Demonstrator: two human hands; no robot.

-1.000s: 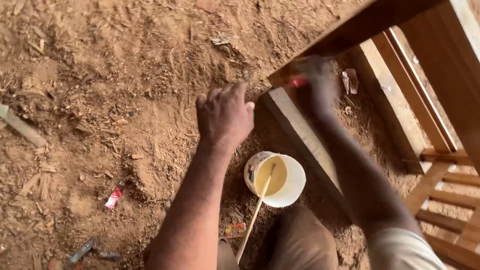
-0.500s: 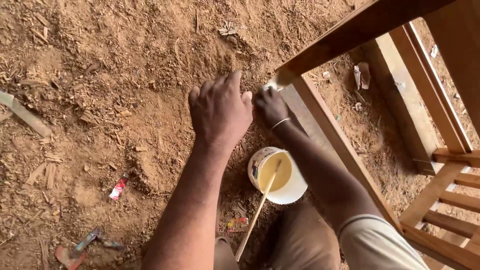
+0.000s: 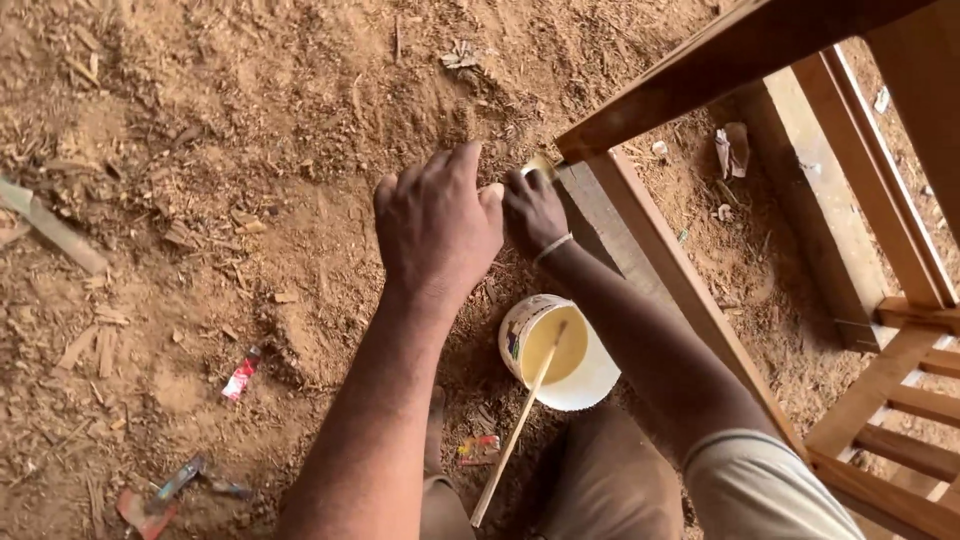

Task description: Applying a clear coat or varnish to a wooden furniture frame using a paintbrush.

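Note:
My left hand (image 3: 435, 225) hovers palm down over the sawdust-covered ground, fingers stretched and close together, with nothing visible in it. My right hand (image 3: 532, 212) is right beside it, touching it, with a thin band at the wrist. Its fingers curl around a small pale piece (image 3: 540, 164) at the lower end of a slanted wooden frame rail (image 3: 660, 270). Just below my right forearm stands a white tub of yellow glue (image 3: 555, 350) with a thin wooden stick (image 3: 510, 440) leaning in it.
The wooden frame (image 3: 850, 250) with several slats fills the right side. Wood scraps (image 3: 55, 235) lie at the left, and a red wrapper (image 3: 240, 378) and small bits of litter (image 3: 180, 480) at the lower left. My knees show at the bottom edge.
My right hand has come down and left along the frame rail, and now rests against my left hand. My left hand has barely moved.

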